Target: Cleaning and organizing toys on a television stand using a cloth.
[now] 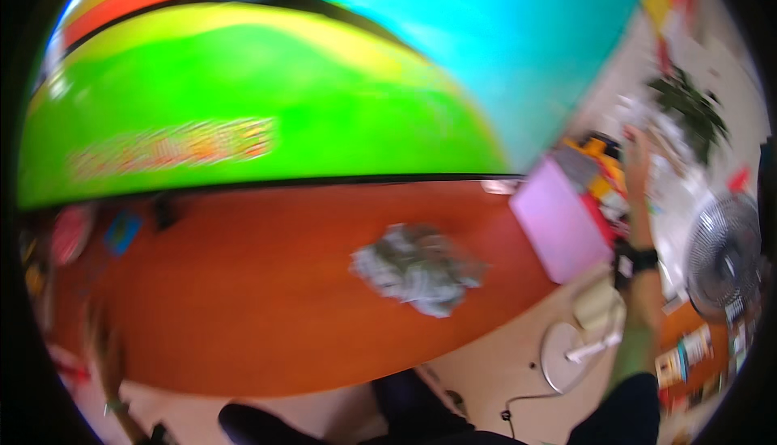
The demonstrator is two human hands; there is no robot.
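My right arm (643, 299), with a dark watch on the wrist, stretches up the right side. My right hand (637, 154) is by a piled heap of yellow, black and red items (600, 170) and next to a whitish, plastic-looking wrapping (647, 113). Its fingers are too blurred to show a grip. My left hand (104, 348) is low at the left edge of the reddish-brown table (243, 299), smeared by motion, with a band on its wrist. On the table lies a crumpled grey-white and olive bundle (417, 267), cloth or plastic, apart from both hands.
A big bright screen (243, 89) stands along the table's far side. A lilac panel (560, 218) leans at the right end. To the right are a fan (724, 255), a leafy plant (692, 113) and a white round-based stand (564, 356) with a cord. A blue card-like item (123, 232) lies left.
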